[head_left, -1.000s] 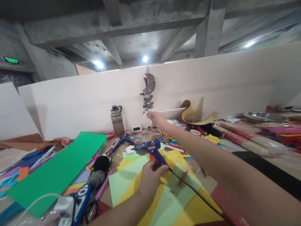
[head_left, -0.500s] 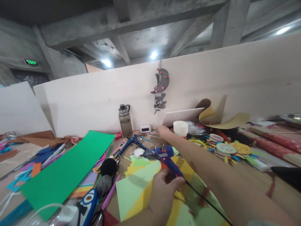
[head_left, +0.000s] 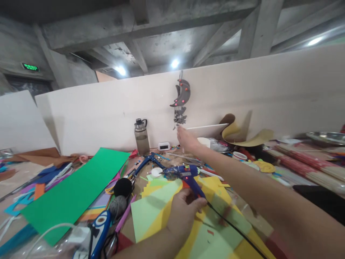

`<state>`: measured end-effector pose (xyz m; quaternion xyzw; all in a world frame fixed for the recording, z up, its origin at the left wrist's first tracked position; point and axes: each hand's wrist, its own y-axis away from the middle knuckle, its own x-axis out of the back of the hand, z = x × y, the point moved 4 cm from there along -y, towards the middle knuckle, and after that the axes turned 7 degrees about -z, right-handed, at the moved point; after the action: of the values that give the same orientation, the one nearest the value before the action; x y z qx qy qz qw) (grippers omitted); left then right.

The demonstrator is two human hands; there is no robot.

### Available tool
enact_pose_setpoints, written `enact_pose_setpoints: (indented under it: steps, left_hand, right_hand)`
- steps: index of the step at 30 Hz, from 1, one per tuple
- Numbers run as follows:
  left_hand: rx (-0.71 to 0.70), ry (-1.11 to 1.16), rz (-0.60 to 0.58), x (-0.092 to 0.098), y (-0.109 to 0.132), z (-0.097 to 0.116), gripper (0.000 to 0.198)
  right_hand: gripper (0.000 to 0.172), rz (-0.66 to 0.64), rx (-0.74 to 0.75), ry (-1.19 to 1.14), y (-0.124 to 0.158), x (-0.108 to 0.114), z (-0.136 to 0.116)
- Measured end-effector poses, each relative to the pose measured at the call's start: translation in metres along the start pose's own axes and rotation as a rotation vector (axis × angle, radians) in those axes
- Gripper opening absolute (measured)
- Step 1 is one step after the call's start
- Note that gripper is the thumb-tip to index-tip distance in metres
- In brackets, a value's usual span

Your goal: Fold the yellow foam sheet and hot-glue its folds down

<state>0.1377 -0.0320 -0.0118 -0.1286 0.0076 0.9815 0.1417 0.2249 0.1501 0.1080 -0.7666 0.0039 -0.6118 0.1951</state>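
My left hand (head_left: 183,212) is wrapped round the handle of a blue glue gun (head_left: 192,178), whose nozzle points left over yellow and pale green paper sheets (head_left: 155,207). A black cord trails from the gun toward the bottom right. My right hand (head_left: 187,140) is stretched far forward, raised near the lower end of a grey moon-shaped hanging (head_left: 183,94) on the white board. Its fingers are partly hidden and blurred, so what they hold, if anything, cannot be made out. A small white disc (head_left: 156,172) lies by the nozzle.
A bottle (head_left: 142,140) and a small white clock (head_left: 164,146) stand at the back. Green sheet (head_left: 78,190), black yarn ball (head_left: 122,189) and blue tools lie left. A white cup (head_left: 204,142), a curled tan sheet (head_left: 248,138) and red-wrapped sticks (head_left: 302,162) are right.
My right hand has risen from the table beside the clock to the hanging's lower end. My left hand still holds the glue gun. The view has shifted slightly.
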Motion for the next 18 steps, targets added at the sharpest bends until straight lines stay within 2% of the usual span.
enact_pose_setpoints:
  steps: [3,5,7,8,9,12,15,18]
  left_hand:
    - [-0.018,-0.016,-0.016,0.000,0.000,0.000,0.036]
    - [-0.044,-0.026,-0.028,0.000,-0.001,0.000,0.033]
    - [-0.072,-0.018,-0.048,-0.001,-0.001,0.001,0.033]
    - [-0.082,-0.006,-0.058,-0.001,-0.001,0.001,0.034]
    - [-0.087,0.011,-0.064,-0.001,-0.001,0.001,0.036]
    - [-0.098,0.070,-0.076,-0.002,-0.001,0.002,0.043]
    - [-0.104,0.111,-0.063,-0.002,0.000,0.004,0.048]
    - [-0.091,0.127,-0.050,-0.004,0.001,0.006,0.052]
  right_hand:
    - [0.036,0.236,-0.022,-0.159,0.036,0.048,0.016]
    - [0.025,0.544,0.034,-0.702,0.072,0.076,0.035]
    - [0.019,0.739,0.118,-1.107,0.110,0.091,0.051]
    - [0.020,0.786,0.142,-1.232,0.128,0.094,0.056]
    - [0.022,0.769,0.157,-1.319,0.143,0.095,0.059]
    - [0.018,0.881,0.148,-1.500,0.181,0.095,0.066]
    - [0.014,0.908,0.088,-1.603,0.197,0.090,0.070]
    - [0.015,0.894,0.058,-1.634,0.200,0.087,0.071]
